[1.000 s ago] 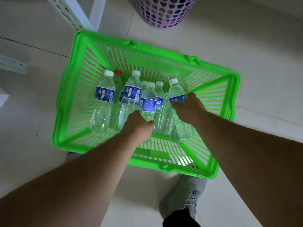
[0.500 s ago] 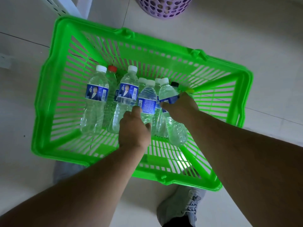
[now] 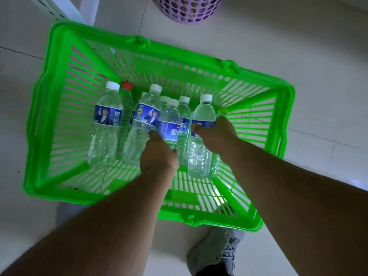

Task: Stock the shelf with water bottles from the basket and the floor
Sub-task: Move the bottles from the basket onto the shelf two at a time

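A bright green slatted basket point(image 3: 59, 108) stands on the tiled floor and holds several clear water bottles with blue labels. My left hand point(image 3: 158, 156) is wrapped around the lower body of a middle bottle point(image 3: 169, 124). My right hand point(image 3: 216, 134) grips the label band of the rightmost white-capped bottle point(image 3: 203, 114). Two more labelled bottles stand at the left: one point(image 3: 105, 118) by the basket's left wall, another point(image 3: 146, 116) beside my left hand. Between them stands a red-capped greenish bottle point(image 3: 126, 100). Further bottles behind are partly hidden.
A purple perforated round bin point(image 3: 187, 8) stands beyond the basket. A white perforated shelf post point(image 3: 59, 8) rises at the top left. My grey sneaker point(image 3: 217, 253) is on the floor just below the basket's near rim.
Both hands have closed more firmly on their bottles, and the right-hand bottle now stands straighter with its white cap showing. The view has shifted slightly over the basket.
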`<state>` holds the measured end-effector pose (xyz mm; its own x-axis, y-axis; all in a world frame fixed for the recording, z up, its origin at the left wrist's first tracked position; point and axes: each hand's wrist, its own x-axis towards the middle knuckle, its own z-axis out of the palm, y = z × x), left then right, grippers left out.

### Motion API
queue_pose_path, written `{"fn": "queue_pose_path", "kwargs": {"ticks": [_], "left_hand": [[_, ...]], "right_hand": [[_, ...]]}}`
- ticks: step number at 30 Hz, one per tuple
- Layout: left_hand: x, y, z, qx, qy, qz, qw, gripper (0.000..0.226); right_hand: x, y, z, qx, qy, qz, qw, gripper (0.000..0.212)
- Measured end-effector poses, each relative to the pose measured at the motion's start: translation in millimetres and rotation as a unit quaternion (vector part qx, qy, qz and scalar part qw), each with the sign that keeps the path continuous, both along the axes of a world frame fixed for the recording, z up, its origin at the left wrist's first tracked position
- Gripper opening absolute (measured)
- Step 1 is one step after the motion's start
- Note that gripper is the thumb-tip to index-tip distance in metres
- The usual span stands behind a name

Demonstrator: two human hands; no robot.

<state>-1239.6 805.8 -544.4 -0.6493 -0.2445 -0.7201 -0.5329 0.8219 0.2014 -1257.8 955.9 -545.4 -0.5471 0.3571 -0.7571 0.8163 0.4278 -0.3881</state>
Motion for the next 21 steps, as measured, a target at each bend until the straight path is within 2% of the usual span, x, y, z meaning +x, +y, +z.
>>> {"fn": "queue_pose_path", "kwargs": {"ticks": [5,8,10,13,17,21], "left_hand": [[1,-20,22,0.091,-0.006,0.073,0.993,0.059],[6,-31,55,0.153,-0.005,0.094,0.984,0.072],[5,-39,86,0.194,-0.004,0.106,0.975,0.069],[0,-55,141,0.235,-0.002,0.108,0.966,0.062],[-12,-82,236,0.299,0.009,0.114,0.947,0.061],[-26,-115,354,0.335,0.054,0.061,0.939,0.053]], "right_hand": [[5,2,39,0.010,0.054,0.037,0.998,0.028],[3,2,79,-0.003,0.071,0.037,0.997,0.025],[0,0,112,-0.004,0.082,0.025,0.996,0.029],[-4,-7,171,0.002,0.110,0.017,0.994,0.023],[-7,-24,273,-0.009,0.132,-0.005,0.991,0.034],[-6,-49,398,0.012,0.172,-0.020,0.985,0.027]]}}
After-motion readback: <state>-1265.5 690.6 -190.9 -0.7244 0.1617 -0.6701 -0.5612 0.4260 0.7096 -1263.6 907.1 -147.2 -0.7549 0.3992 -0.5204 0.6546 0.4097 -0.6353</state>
